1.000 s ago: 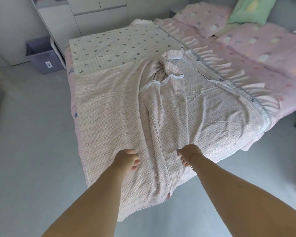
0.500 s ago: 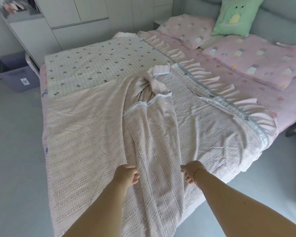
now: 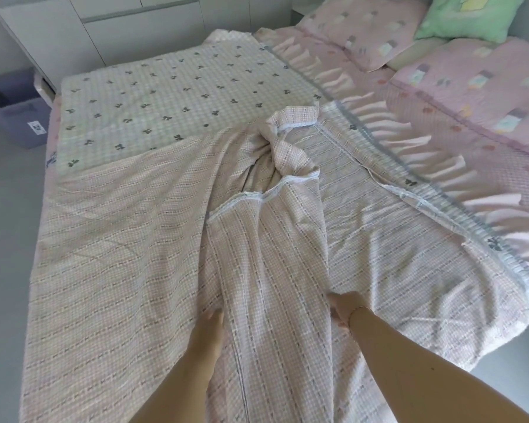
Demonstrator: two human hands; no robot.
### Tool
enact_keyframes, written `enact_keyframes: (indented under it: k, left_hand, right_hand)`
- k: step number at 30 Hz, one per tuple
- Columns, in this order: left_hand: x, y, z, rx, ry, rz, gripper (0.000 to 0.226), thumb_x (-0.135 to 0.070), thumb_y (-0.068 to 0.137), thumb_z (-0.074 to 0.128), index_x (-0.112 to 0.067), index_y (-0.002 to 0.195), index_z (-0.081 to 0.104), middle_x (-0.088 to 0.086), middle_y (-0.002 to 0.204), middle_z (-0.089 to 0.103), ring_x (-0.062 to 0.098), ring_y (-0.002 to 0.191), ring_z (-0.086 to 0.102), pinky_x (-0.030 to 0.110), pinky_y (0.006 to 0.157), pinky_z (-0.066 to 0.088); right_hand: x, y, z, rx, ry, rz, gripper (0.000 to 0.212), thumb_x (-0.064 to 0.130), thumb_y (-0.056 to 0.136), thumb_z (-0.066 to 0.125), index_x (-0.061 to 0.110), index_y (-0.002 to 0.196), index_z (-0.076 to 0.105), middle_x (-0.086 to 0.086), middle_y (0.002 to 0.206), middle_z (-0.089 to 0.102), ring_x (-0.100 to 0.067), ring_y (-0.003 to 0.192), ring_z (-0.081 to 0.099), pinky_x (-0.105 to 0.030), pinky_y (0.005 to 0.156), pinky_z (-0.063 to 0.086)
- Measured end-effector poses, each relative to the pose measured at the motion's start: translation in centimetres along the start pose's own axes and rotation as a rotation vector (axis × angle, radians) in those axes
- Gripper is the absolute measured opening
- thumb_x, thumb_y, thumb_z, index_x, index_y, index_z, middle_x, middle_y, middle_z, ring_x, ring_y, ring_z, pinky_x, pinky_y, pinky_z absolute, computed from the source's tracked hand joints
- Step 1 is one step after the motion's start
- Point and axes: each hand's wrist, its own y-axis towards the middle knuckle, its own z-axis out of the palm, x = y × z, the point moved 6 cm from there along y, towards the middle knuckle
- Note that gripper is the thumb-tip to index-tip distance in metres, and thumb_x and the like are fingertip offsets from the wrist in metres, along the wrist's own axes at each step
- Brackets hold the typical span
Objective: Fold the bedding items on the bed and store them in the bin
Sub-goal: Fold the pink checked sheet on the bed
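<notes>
While both arms reach over the near edge of the bed (image 3: 48, 154), the pink checked sheet (image 3: 113, 270) lies spread across its near half, with a long folded strip of it bunched up the middle and ending in a twisted knot of cloth with a white lace hem near the bed's centre. Left hand (image 3: 213, 315) sits at the strip's left edge, fingers tucked into the fabric fold, mostly hidden, so cannot tell how tightly they curl. Right hand (image 3: 344, 311) grips the strip's right edge, fingers curled round the cloth, thin bracelet at the wrist. Green checked blanket with dark bows (image 3: 171, 96) lies flat on the far left part of the bed, partly under the sheet. Pink ruffled cover (image 3: 409, 135) runs diagonally to the right. Two pink pillows (image 3: 471, 83) and a green cushion (image 3: 468, 16) sit at the far right corner. Grey bin (image 3: 16, 117) stands on the floor beside the bed's far left corner.
</notes>
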Motion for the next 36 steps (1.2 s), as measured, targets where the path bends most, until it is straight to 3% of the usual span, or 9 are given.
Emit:
enact_keyframes:
  k: [3, 7, 10, 13, 17, 22, 28, 33, 36]
  left_hand:
    - [-0.3, 0.9, 0.7, 0.028, -0.061, -0.024, 0.04, -0.03, 0.101, 0.036, -0.006, 0.115, 0.065, 0.016, 0.115, 0.065, 0.033, 0.113, 0.058, 0.042, 0.102, 0.044]
    - [-0.5, 1.8, 1.6, -0.042, -0.059, -0.062, 0.067, -0.059, 0.086, 0.042, -0.006, 0.122, 0.062, 0.024, 0.127, 0.059, 0.042, 0.12, 0.053, 0.051, 0.105, 0.042]
    - [-0.7, 1.6, 2.4, -0.05, -0.081, -0.121, 0.063, -0.054, 0.097, 0.034, -0.002, 0.122, 0.062, 0.029, 0.136, 0.049, 0.046, 0.127, 0.046, 0.051, 0.11, 0.034]
    - [-1.7, 1.0, 2.9, -0.081, -0.124, -0.107, 0.049, -0.048, 0.101, 0.031, -0.014, 0.085, 0.063, 0.019, 0.109, 0.062, 0.027, 0.095, 0.057, 0.042, 0.094, 0.044]
    - [-1.7, 2.4, 4.7, -0.033, -0.102, -0.119, 0.075, -0.065, 0.095, 0.019, -0.01, 0.138, 0.048, 0.012, 0.143, 0.049, 0.03, 0.133, 0.044, 0.05, 0.114, 0.03]
    - [-4.6, 1.7, 7.7, 0.022, -0.106, -0.073, 0.071, -0.059, 0.098, 0.019, -0.008, 0.137, 0.05, 0.011, 0.142, 0.05, 0.029, 0.133, 0.044, 0.046, 0.114, 0.03]
    - [-6.8, 1.0, 13.4, 0.125, -0.168, -0.091, 0.052, -0.052, 0.1, 0.028, -0.02, 0.064, 0.047, -0.001, 0.061, 0.047, 0.013, 0.055, 0.039, 0.03, 0.06, 0.037]
    - [-7.4, 0.6, 17.9, 0.195, -0.092, -0.05, 0.052, -0.048, 0.097, 0.046, -0.006, 0.125, 0.06, 0.009, 0.116, 0.066, 0.028, 0.109, 0.061, 0.039, 0.094, 0.046]
    - [-8.4, 0.6, 19.1, 0.108, -0.09, 0.021, 0.033, -0.025, 0.089, 0.066, 0.003, 0.108, 0.067, 0.006, 0.071, 0.063, 0.015, 0.057, 0.057, 0.02, 0.049, 0.046]
  right_hand:
    - [2.4, 1.0, 1.2, 0.051, 0.054, -0.017, 0.042, 0.038, 0.087, 0.061, 0.007, 0.059, 0.056, -0.009, 0.058, 0.052, -0.022, 0.054, 0.05, -0.031, 0.061, 0.046]
    - [5.8, 2.3, 1.9, 0.04, 0.103, -0.139, 0.047, 0.036, 0.094, 0.053, 0.004, 0.128, 0.052, -0.014, 0.107, 0.06, -0.028, 0.09, 0.059, -0.027, 0.071, 0.04]
    - [6.0, 2.2, -0.9, -0.041, 0.071, -0.246, 0.025, 0.033, 0.094, 0.047, 0.011, 0.094, 0.06, -0.008, 0.075, 0.057, -0.021, 0.063, 0.051, -0.028, 0.059, 0.041]
    - [1.5, 1.3, -7.1, -0.169, 0.084, -0.227, 0.022, 0.028, 0.093, 0.049, 0.009, 0.083, 0.057, -0.011, 0.068, 0.054, -0.028, 0.062, 0.052, -0.035, 0.057, 0.045]
    - [-7.4, 0.3, -15.6, -0.33, -0.052, -0.024, 0.044, 0.045, 0.082, 0.059, 0.003, 0.094, 0.063, -0.023, 0.085, 0.065, -0.039, 0.086, 0.059, -0.043, 0.08, 0.047]
    - [-8.4, 2.4, -17.3, -0.237, 0.037, 0.012, 0.031, 0.022, 0.089, 0.062, -0.002, 0.071, 0.059, -0.015, 0.06, 0.055, -0.028, 0.06, 0.053, -0.035, 0.057, 0.038]
    - [-4.7, 8.7, -17.3, -0.138, 0.244, 0.067, 0.047, 0.046, 0.079, 0.069, -0.001, 0.086, 0.063, -0.015, 0.082, 0.065, -0.031, 0.08, 0.062, -0.042, 0.081, 0.051]
    - [-0.1, 11.5, -19.1, -0.114, 0.244, 0.017, 0.043, 0.042, 0.082, 0.068, 0.0, 0.084, 0.062, -0.015, 0.084, 0.06, -0.027, 0.081, 0.056, -0.04, 0.082, 0.048]
    - [0.8, 11.7, -21.3, -0.16, 0.111, -0.08, 0.033, 0.038, 0.09, 0.059, 0.006, 0.086, 0.062, -0.013, 0.086, 0.055, -0.025, 0.075, 0.054, -0.036, 0.078, 0.044]
